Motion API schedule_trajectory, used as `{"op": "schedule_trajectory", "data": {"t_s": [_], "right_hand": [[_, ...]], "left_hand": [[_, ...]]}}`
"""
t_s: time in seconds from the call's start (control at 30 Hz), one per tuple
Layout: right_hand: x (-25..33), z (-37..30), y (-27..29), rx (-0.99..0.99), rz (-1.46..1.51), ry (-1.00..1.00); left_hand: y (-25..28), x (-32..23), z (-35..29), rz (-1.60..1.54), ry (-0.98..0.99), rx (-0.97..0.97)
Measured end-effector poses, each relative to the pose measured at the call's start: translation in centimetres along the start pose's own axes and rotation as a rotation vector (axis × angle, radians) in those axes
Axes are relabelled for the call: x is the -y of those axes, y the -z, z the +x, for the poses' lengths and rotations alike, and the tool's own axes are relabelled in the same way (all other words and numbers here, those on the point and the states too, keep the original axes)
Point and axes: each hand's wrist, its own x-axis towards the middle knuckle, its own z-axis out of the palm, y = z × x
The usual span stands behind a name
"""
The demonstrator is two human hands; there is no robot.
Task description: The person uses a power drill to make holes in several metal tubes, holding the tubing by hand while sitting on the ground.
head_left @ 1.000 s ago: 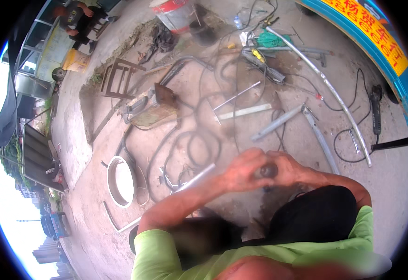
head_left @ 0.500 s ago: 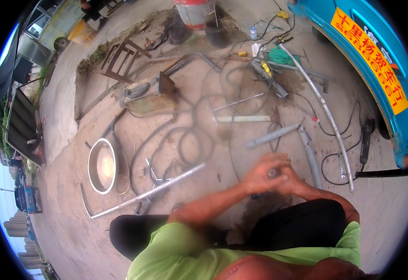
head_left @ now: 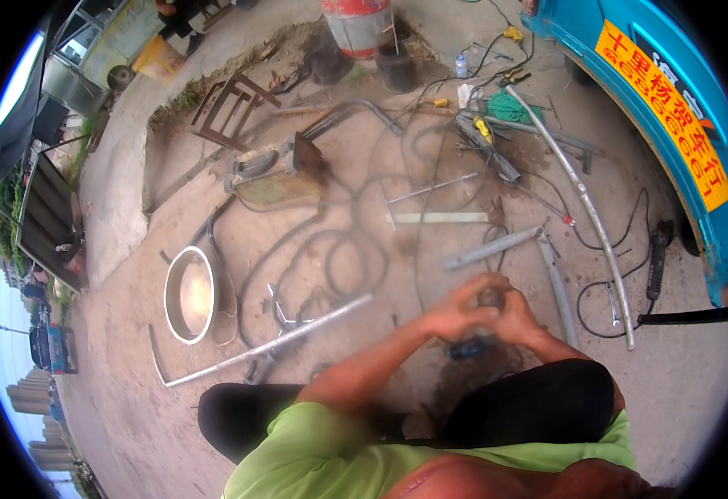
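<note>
In front of my knees, my left hand [head_left: 454,311] and my right hand [head_left: 515,319] meet, fingers closed around a dark round-ended thing [head_left: 490,298]. Only its blunt end shows between the hands; the rest is hidden. On the ground just below them lies a small blue object [head_left: 468,348], partly covered by shadow. Beyond my hands lies a grey pipe [head_left: 493,248], and a second grey pipe [head_left: 557,291] meets its end at an angle. A pale flat bar [head_left: 443,218] and a thin T-shaped metal rod [head_left: 430,190] lie farther off.
At left stand a round metal basin [head_left: 168,299] and a long silvery pipe [head_left: 272,345]. Cables loop around a boxy machine [head_left: 285,170]. A long pipe [head_left: 584,200] and a black power tool [head_left: 657,258] lie at right, beside a blue vehicle [head_left: 705,100]. A wooden chair [head_left: 227,112] stands behind.
My hands stay closed around the dark thing, with the fingers slightly shifted and the hands a little farther apart. More of the blue object shows below. The view has shifted slightly.
</note>
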Motion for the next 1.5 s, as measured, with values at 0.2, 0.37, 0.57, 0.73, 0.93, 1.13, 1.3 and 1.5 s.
{"op": "schedule_trajectory", "data": {"t_s": [0.2, 0.37, 0.57, 0.73, 0.93, 1.13, 1.3, 1.5], "right_hand": [[-2.7, 0.9, -1.6, -0.089, -0.017, -0.012], [-3.7, -0.1, 0.0, -0.084, -0.055, -0.097], [-2.7, 0.5, -0.4, -0.068, -0.104, -0.156], [-5.5, 0.4, -1.1, -0.141, -0.008, -0.061], [-3.9, 0.3, -0.4, -0.097, -0.067, -0.081], [-4.0, 0.9, -0.6, -0.068, 0.043, -0.184], [-1.2, 0.6, -0.2, -0.038, -0.093, -0.07], [-2.5, 0.1, 0.3, -0.102, -0.1, -0.028]], "left_hand": [[-1.2, -1.3, -0.1, 0.394, 0.198, -0.125], [-1.4, 0.2, 0.3, 0.255, 0.109, -0.08], [0.4, -0.9, 0.5, 0.1, 0.215, -0.069], [-0.7, -2.9, 1.2, 0.495, 0.032, -0.089], [0.9, -2.7, 1.7, 0.521, -0.012, 0.088], [-0.4, -3.4, 1.8, 0.644, 0.236, 0.018], [6.1, -5.7, 3.7, 0.653, 0.111, 0.431], [15.6, -16.3, 7.8, 0.675, 0.027, -0.344]]}}
